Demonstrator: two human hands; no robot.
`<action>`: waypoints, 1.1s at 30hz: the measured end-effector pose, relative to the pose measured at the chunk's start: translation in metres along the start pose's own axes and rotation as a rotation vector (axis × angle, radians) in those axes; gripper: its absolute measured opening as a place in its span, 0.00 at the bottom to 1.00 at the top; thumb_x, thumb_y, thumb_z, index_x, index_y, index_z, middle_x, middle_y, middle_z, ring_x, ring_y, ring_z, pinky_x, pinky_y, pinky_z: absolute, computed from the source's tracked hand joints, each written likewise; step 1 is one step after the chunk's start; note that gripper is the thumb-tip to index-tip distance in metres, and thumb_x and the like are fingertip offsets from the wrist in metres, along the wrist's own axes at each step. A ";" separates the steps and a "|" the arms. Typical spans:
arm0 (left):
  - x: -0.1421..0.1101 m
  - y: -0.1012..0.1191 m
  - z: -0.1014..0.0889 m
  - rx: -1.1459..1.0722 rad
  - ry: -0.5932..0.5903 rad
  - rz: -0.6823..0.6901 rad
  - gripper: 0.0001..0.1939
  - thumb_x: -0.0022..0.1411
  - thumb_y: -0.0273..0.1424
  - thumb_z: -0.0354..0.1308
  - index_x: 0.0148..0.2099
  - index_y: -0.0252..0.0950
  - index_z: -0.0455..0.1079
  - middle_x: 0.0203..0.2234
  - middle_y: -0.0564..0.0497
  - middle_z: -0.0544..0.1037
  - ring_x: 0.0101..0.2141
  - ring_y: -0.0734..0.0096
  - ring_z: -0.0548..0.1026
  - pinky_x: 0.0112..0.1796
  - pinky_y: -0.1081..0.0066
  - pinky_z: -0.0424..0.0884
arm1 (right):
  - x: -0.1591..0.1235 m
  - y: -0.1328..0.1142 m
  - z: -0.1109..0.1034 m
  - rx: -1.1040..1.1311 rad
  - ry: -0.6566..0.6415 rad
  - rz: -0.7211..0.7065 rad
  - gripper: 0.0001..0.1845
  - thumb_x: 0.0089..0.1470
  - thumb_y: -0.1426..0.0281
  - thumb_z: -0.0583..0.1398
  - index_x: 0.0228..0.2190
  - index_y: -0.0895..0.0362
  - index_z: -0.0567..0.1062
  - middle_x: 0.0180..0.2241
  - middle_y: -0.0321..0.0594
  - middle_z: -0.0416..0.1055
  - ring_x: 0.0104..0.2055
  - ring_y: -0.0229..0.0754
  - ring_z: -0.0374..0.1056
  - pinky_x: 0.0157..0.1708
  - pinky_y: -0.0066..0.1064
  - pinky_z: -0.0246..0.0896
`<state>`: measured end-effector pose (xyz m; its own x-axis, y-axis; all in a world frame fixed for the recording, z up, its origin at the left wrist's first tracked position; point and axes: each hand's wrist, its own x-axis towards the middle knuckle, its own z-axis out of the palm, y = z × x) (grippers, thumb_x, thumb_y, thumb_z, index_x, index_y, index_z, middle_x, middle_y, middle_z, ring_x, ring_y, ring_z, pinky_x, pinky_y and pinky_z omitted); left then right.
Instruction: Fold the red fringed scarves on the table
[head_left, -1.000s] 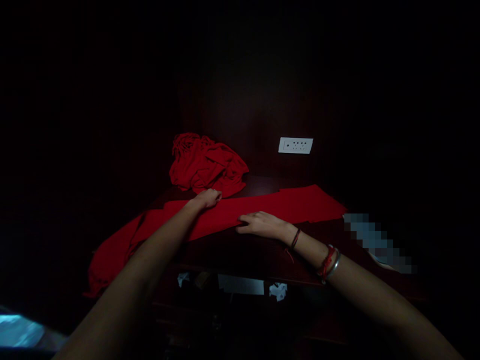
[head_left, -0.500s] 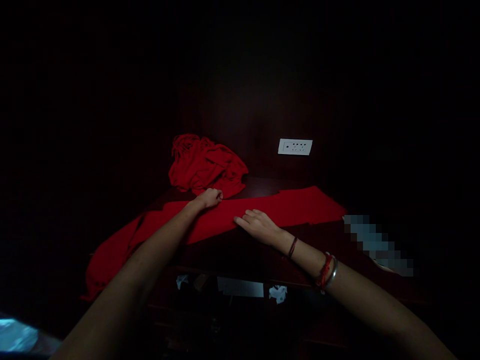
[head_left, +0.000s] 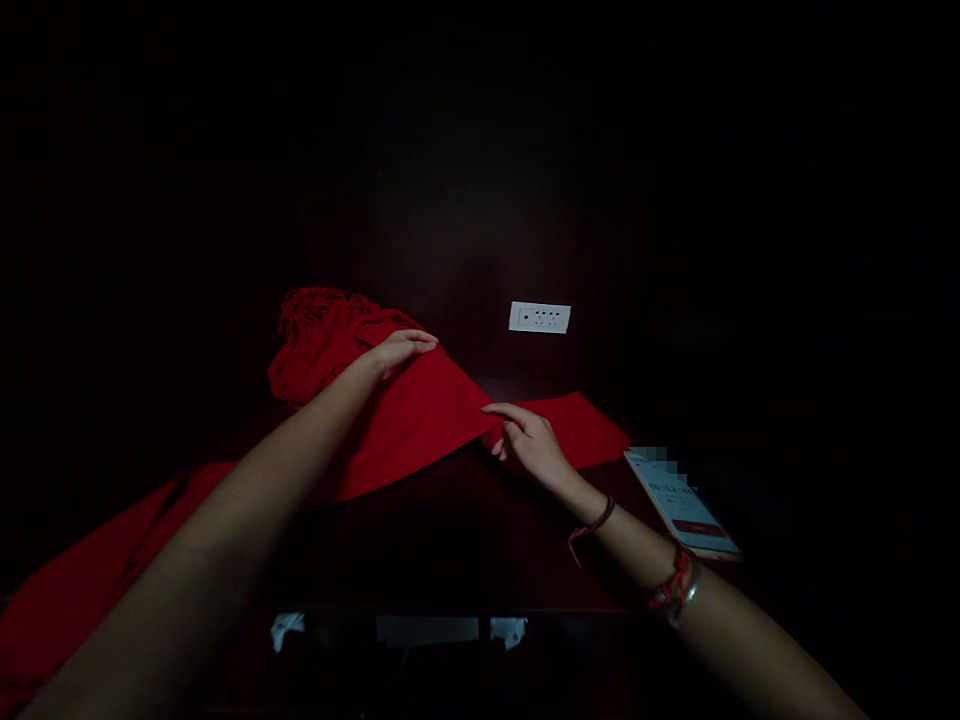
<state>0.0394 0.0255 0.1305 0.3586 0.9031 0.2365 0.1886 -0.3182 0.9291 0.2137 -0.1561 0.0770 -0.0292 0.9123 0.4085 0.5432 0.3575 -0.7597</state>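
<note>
The red cloth (head_left: 424, 415), flat a moment ago, now rises between your left hand (head_left: 406, 347) and right hand (head_left: 534, 445), both seemingly pinching its edge, so it no longer lies straight; a fringed bundle (head_left: 319, 345) sits beyond your left hand.

left hand (head_left: 399, 352), right hand (head_left: 534, 442): holding red cloth (head_left: 424, 420) | phone (head_left: 694, 512): near cloth | white socket (head_left: 539, 318): behind

We see gloom, black at the edges; faint light reaches the cloth (head_left: 427, 420). Pixelation masks part of the phone (head_left: 688, 510).
</note>
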 end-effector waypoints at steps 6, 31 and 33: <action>0.064 0.052 0.093 -0.038 -0.055 0.088 0.10 0.49 0.24 0.53 0.37 0.30 0.68 0.28 0.49 0.73 0.29 0.75 0.70 0.33 0.75 0.65 | 0.011 0.026 -0.079 0.307 0.207 0.142 0.09 0.44 0.74 0.45 0.23 0.60 0.64 0.14 0.34 0.65 0.17 0.33 0.64 0.19 0.23 0.59; 0.043 -0.005 0.235 0.970 -0.306 0.286 0.28 0.54 0.45 0.44 0.55 0.41 0.49 0.51 0.39 0.55 0.49 0.50 0.55 0.42 0.53 0.54 | -0.023 0.112 -0.149 -1.164 0.096 0.476 0.20 0.52 0.75 0.45 0.47 0.49 0.59 0.39 0.44 0.62 0.33 0.39 0.64 0.26 0.25 0.55; 0.002 -0.008 0.204 1.066 -0.392 0.334 0.30 0.53 0.48 0.42 0.57 0.44 0.45 0.53 0.42 0.51 0.51 0.51 0.51 0.43 0.53 0.53 | -0.023 0.108 -0.148 -1.170 0.069 0.444 0.21 0.51 0.77 0.45 0.47 0.49 0.59 0.40 0.45 0.61 0.35 0.40 0.62 0.28 0.26 0.56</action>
<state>0.2248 -0.0289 0.0657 0.7553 0.6388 0.1464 0.6334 -0.7689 0.0875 0.3972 -0.1680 0.0604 0.3715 0.8835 0.2852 0.9146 -0.4012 0.0513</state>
